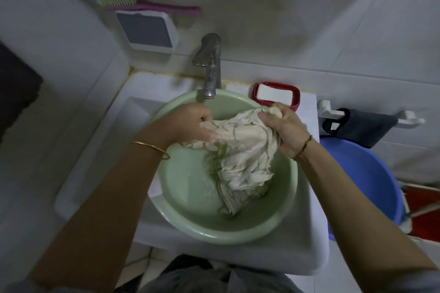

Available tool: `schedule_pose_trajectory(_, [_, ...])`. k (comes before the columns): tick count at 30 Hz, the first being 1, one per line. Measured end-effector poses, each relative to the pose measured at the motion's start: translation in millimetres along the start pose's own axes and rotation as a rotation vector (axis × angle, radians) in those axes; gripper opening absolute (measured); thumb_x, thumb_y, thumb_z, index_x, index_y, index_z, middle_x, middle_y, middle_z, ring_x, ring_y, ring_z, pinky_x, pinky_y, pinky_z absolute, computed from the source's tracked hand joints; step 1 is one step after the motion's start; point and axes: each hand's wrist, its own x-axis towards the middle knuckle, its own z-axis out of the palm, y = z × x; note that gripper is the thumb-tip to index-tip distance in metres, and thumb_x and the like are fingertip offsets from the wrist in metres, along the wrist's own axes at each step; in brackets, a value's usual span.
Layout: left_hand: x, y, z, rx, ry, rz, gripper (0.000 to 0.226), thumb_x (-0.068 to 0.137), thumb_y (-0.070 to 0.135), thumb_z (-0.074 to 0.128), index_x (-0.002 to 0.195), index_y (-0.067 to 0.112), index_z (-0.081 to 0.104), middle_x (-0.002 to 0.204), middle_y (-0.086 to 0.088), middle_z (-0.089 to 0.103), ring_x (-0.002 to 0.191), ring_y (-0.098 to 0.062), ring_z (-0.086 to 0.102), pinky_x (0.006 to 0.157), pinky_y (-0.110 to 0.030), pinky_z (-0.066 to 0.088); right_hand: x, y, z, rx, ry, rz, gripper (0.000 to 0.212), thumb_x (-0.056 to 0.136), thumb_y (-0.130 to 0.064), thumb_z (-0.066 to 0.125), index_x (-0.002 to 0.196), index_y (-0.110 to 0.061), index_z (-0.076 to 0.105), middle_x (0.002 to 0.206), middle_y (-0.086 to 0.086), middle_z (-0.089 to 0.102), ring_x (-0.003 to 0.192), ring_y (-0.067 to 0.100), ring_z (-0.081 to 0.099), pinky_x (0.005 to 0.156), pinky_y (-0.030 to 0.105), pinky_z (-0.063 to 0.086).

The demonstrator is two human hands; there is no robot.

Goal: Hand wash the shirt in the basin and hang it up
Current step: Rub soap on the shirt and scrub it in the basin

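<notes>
dim, greyish, even light with soft shadows; wide-angle bending at the edges, mildly soft throughout.

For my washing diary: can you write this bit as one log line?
step: wash | left hand: grips shirt | right hand: grips shirt | shirt: bunched, lower end in basin

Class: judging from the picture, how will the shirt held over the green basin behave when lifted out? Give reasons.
Probably floppy: the shirt sags in crumpled folds between the left hand and right hand. Likely heavy for its size and drippy, since its lower end lies in what looks like water in the basin.
</notes>
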Motion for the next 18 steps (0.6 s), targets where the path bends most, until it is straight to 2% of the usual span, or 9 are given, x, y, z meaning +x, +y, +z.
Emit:
schedule_pose_trajectory(3, [-8,-2,-7,-0.203,0.039,-0.071,0.033,0.068,0.031,0.082,0.075,0.012,0.056,0.066,0.003,0.045,0.058,-0.007,0.040,0.051,-0.014,0.029,6,2,0,-0.131,0.126,-0.017,0.014,0.091,-0.012,0.060,0.085,-0.015,0.048,0.080,0.002,0.060,0.073,0.015,0.060,0.069,0.028,0.054])
schedule_pose_trajectory(5, [-13,-2,-3,-0.571,0.098,-0.127,0.021,0.077,0.021,0.075,0.080,0.006,0.061,0.064,0.001,0.054,0.056,-0.008,0.049,0.053,-0.018,0.038,14,6,0,-0.247,0.221,-0.039,0.013,0.091,-0.020,0.061,0.091,-0.014,0.050,0.084,0.002,0.059,0.081,0.018,0.059,0.079,0.032,0.052])
schedule_pose_trajectory(6, [-14,1,2,-0.785,0.128,-0.158,0.012,0.082,0.015,0.069,0.081,0.007,0.060,0.063,0.001,0.059,0.055,-0.008,0.053,0.053,-0.019,0.042,16,6,1,-0.277,0.283,-0.059,0.013,0.091,-0.022,0.060,0.094,-0.013,0.051,0.083,0.000,0.058,0.080,0.017,0.058,0.078,0.028,0.051])
schedule_pose_trajectory(8, [-9,8,19,-1.211,0.201,-0.223,0.004,0.089,0.008,0.058,0.086,0.009,0.058,0.070,-0.002,0.064,0.060,-0.011,0.060,0.058,-0.021,0.050,16,4,8,-0.347,0.437,-0.119,0.010,0.094,-0.022,0.055,0.092,-0.013,0.052,0.074,-0.006,0.053,0.068,0.007,0.050,0.062,0.012,0.045])
schedule_pose_trajectory(10, [3,15,40,-1.412,0.285,-0.344,0.010,0.095,0.014,0.051,0.087,0.014,0.057,0.080,-0.004,0.063,0.069,-0.014,0.061,0.067,-0.027,0.053,11,3,19,-0.418,0.528,-0.185,0.025,0.095,-0.023,0.051,0.072,-0.017,0.048,0.063,-0.008,0.045,0.057,0.005,0.040,0.060,0.020,0.038])
schedule_pose_trajectory(12, [16,26,56,-1.592,0.253,-0.464,0.028,0.098,0.030,0.045,0.081,0.015,0.061,0.081,-0.004,0.064,0.072,-0.017,0.062,0.073,-0.032,0.051,-1,7,39,-0.493,0.439,-0.226,0.035,0.092,-0.032,0.056,0.060,-0.023,0.043,0.058,-0.007,0.044,0.056,0.010,0.041,0.060,0.027,0.038])
schedule_pose_trajectory(14, [22,38,68,-1.798,0.186,-0.539,0.046,0.098,0.044,0.038,0.074,0.013,0.062,0.069,-0.007,0.067,0.063,-0.019,0.066,0.070,-0.029,0.051,-19,20,65,-0.680,0.280,-0.252,0.041,0.085,-0.046,0.062,0.055,-0.022,0.045,0.058,-0.002,0.051,0.060,0.017,0.049,0.060,0.033,0.044])
schedule_pose_trajectory(16, [26,47,80,-1.880,0.223,-0.555,0.049,0.098,0.044,0.035,0.069,0.014,0.060,0.055,-0.004,0.063,0.050,-0.013,0.064,0.062,-0.023,0.048,-28,31,84,-0.934,0.217,-0.315,0.044,0.081,-0.054,0.061,0.056,-0.019,0.052,0.065,0.005,0.062,0.067,0.022,0.056,0.061,0.033,0.044])
schedule_pose_trajectory(18, [26,57,89,-1.918,0.215,-0.553,0.050,0.098,0.036,0.033,0.066,0.012,0.064,0.055,-0.004,0.063,0.052,-0.012,0.064,0.060,-0.019,0.049,-12,26,82,-1.063,0.289,-0.320,0.036,0.087,-0.046,0.056,0.067,-0.015,0.062,0.076,0.010,0.067,0.076,0.027,0.061,0.060,0.028,0.037])
